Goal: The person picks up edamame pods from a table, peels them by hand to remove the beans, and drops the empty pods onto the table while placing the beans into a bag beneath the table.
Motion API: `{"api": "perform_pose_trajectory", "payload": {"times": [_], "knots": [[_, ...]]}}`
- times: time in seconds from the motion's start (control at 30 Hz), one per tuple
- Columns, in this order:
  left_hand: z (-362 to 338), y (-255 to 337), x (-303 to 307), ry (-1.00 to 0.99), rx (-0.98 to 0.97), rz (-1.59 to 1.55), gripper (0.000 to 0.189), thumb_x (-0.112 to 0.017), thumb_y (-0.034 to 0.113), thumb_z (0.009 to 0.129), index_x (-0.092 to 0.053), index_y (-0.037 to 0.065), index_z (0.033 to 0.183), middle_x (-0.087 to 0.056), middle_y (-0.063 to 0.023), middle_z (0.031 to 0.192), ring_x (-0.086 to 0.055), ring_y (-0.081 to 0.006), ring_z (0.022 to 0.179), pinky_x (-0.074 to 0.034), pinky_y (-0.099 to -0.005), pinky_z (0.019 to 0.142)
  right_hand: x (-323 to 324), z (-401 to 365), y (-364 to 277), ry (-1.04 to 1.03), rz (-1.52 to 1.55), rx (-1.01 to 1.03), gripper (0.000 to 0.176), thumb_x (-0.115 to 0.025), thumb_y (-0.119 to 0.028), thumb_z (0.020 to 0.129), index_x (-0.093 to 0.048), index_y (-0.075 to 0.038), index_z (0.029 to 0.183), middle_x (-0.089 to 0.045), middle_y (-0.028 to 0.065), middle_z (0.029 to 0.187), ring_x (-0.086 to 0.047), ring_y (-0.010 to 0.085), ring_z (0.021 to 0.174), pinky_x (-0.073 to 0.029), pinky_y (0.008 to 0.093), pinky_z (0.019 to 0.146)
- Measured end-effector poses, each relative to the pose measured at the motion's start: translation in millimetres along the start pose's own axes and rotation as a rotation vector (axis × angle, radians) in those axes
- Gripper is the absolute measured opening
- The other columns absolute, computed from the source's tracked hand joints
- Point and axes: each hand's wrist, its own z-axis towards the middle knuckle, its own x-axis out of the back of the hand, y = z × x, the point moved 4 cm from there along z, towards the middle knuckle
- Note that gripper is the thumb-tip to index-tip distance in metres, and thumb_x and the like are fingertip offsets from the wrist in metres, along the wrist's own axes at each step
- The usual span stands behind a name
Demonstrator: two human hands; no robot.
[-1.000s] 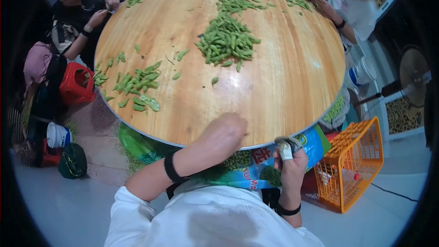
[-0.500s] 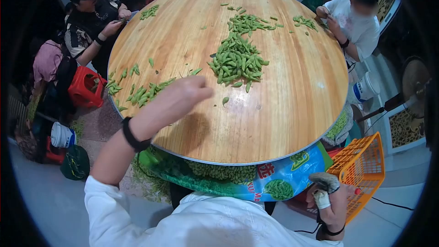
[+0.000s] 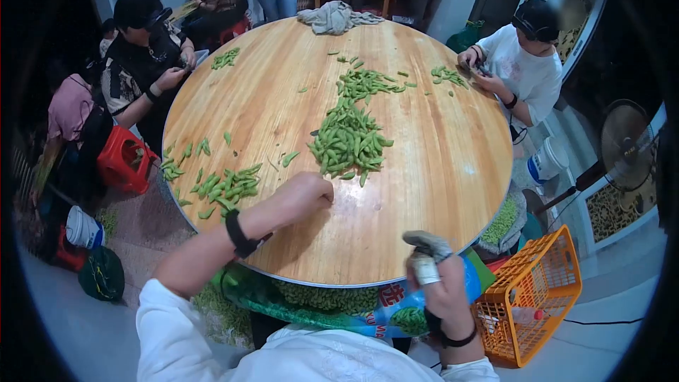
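Observation:
My left hand (image 3: 300, 199) is low over the near part of the round wooden table (image 3: 431, 191). Its fingers curl down and together; whatever they pinch is hidden beneath. Beyond it lies a heap of green edamame pods (image 3: 350, 143), with a smaller group of pods (image 3: 230, 185) to its left. My right hand (image 3: 444, 290) is raised at the table's near right edge, apart from the pods. Grey cloth (image 3: 428, 242) covers one fingertip and white wrapping (image 3: 426, 269) another. Its fingers are bent together, slightly blurred, and their contents cannot be made out.
Below the near edge, a printed bag (image 3: 407, 317) holds shelled beans (image 3: 325, 297). An orange basket (image 3: 527, 297) stands at right, by a fan (image 3: 626, 145). Two people (image 3: 145, 56) (image 3: 523, 64) sit at the table, handling small things. A grey cloth (image 3: 338, 17) lies at the far edge.
My left hand has come down to the tabletop, where a single pod lay. My right hand has risen from beside the basket to the table edge. The view has tilted up.

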Motion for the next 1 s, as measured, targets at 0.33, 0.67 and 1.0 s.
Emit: {"api": "perform_pose_trajectory", "payload": {"times": [0.33,0.67,1.0], "knots": [[-49.2,70.0,-21.3,0.435,0.595,-2.035,0.010,-0.056,0.005,0.087,-0.058,0.006,0.097,-0.061,-0.0040,0.093,-0.055,-0.0095,0.077,-0.043,-0.0217,0.065,-59.9,24.8,30.1,-0.050,-0.022,0.225,0.022,-0.045,-0.007,0.090,-0.054,0.002,0.108,-0.057,0.0064,0.071,-0.054,0.0122,0.056,-0.046,0.0251,0.053],[-52.3,89.3,-49.8,0.510,0.614,-2.274,0.012,-0.056,0.005,0.088,-0.056,0.005,0.100,-0.061,-0.0042,0.089,-0.049,-0.0064,0.065,-0.038,-0.0187,0.055,-79.4,24.5,34.4,-0.059,-0.083,0.220,0.026,-0.045,-0.005,0.091,-0.051,0.003,0.114,-0.056,0.0028,0.072,-0.051,0.0074,0.054,-0.041,0.0215,0.047],[-55.2,85.6,-56.8,0.532,0.571,-2.220,0.010,-0.059,0.009,0.086,-0.059,0.007,0.096,-0.061,-0.0039,0.097,-0.053,-0.0067,0.073,-0.039,-0.0171,0.054,-80.5,18.9,22.7,0.017,-0.304,0.436,0.028,-0.047,-0.002,0.086,-0.051,0.004,0.113,-0.061,0.0184,0.085,-0.063,0.0299,0.072,-0.049,0.0334,0.064]]}}
